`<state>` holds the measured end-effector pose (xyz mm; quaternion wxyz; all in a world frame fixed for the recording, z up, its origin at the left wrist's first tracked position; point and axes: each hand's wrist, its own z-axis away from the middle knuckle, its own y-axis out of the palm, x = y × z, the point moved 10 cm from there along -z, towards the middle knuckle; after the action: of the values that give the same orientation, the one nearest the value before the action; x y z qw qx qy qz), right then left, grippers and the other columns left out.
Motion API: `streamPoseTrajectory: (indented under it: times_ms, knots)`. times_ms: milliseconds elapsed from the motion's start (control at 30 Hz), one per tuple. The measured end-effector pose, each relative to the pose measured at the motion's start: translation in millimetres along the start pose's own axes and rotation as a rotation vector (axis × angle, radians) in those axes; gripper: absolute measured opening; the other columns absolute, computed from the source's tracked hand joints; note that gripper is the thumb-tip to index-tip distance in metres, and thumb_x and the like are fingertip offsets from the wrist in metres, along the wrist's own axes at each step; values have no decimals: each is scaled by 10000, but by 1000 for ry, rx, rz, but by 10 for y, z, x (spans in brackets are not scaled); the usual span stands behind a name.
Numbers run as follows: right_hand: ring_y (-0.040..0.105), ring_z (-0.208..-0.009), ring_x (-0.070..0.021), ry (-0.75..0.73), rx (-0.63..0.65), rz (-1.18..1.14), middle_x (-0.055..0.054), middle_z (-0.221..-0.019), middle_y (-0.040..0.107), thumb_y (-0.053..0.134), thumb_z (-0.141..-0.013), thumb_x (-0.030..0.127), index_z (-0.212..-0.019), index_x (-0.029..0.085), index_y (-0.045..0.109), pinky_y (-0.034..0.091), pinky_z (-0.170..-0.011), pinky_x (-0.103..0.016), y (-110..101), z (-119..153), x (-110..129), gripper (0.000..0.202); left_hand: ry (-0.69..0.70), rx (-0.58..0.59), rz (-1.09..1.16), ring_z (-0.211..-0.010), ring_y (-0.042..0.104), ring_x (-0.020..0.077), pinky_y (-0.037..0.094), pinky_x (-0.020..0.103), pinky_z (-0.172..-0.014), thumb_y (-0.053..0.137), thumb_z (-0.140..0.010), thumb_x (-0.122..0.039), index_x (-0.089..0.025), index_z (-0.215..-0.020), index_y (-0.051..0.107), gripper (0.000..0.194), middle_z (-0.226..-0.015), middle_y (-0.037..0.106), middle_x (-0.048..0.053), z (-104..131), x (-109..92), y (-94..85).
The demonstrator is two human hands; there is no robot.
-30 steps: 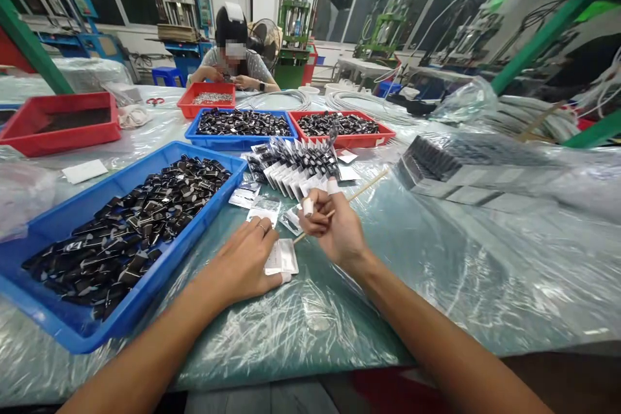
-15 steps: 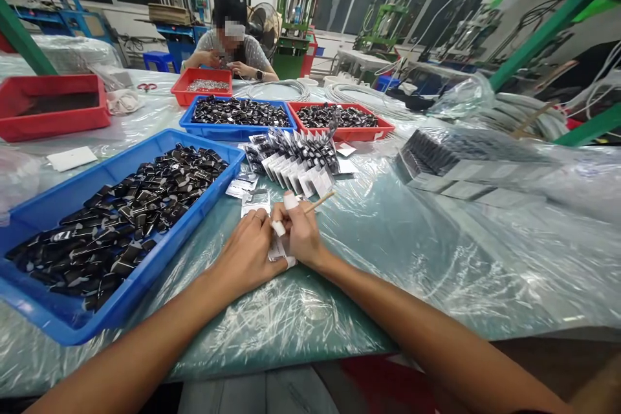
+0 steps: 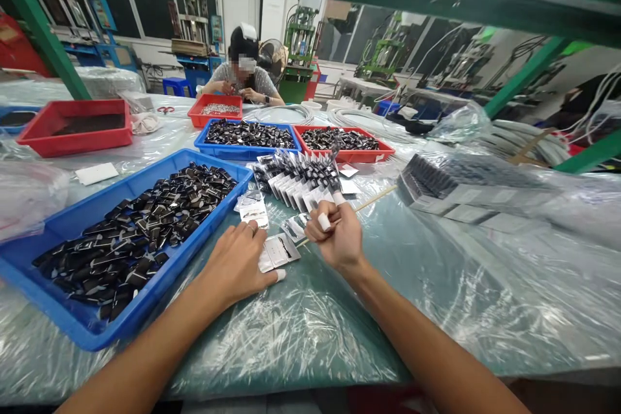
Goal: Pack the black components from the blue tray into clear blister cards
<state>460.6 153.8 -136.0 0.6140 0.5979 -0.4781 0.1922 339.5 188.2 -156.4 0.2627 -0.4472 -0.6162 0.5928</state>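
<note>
My left hand (image 3: 237,255) lies flat with its fingers stretched, its fingertips on a small white card-like packet (image 3: 280,250); the thumb, with a white cover on its tip, points away to the right. My right hand (image 3: 339,233) is closed around a thin wooden stick (image 3: 376,198), whose lower end reaches down to the packet's right edge. White covers also wrap fingers of this hand. Just beyond my left fingers lies another white packet (image 3: 253,212). Behind my right hand, several white-and-black packets (image 3: 301,187) lean in rows.
A large blue tray (image 3: 194,272) of black pieces stands at left. Farther back are a blue tray (image 3: 226,154), a red tray (image 3: 359,156) and an empty-looking red bin (image 3: 77,142). Stacked packs (image 3: 466,197) lie at right under plastic. Another person (image 3: 247,71) sits opposite.
My hands have moved apart: the right has shifted right with the stick, and the left thumb has come off the packet. More of the packet shows. The head view has tilted up.
</note>
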Motion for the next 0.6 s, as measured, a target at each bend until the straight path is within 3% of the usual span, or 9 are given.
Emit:
streamPoseTrajectory:
  times_ms: [100,200,333,500,600]
  knots:
    - [105,-358,-53,22,0,-32,84,-425,179,485,-892,442,-471,180,393,142,-391,-210,91,-61,-143,504,-23,89,71,-971,563,306,453,403,-805,614,-758,-416,-153,-1043,562,391,-1046,559,127,24,15,71]
    - [104,-352,-48,47,-11,-8,88,-425,186,467,-892,431,-486,180,404,133,-384,-198,191,-143,-292,481,-77,93,198,-964,568,289,461,376,-769,626,-743,-460,-166,-1096,532,469,-1083,533,115,10,68,111]
    - [127,-335,-45,50,-9,55,90,-409,194,501,-849,470,-476,188,403,122,-373,-198,266,-201,-438,478,-97,128,200,-982,564,322,456,397,-770,621,-748,-478,-152,-1055,546,454,-1038,553,127,2,104,190]
    - [189,-332,-45,-44,37,130,71,-391,267,564,-805,557,-446,185,405,125,-372,-208,371,-228,-504,541,-59,81,204,-964,575,335,462,423,-774,611,-748,-463,-144,-1106,526,487,-1064,576,141,-6,72,167]
    - [202,-336,-48,-13,85,171,67,-381,277,562,-826,549,-449,180,420,130,-376,-209,456,-242,-555,546,-69,76,222,-950,582,338,467,417,-742,602,-740,-455,-150,-1092,528,472,-1032,593,133,-13,76,160]
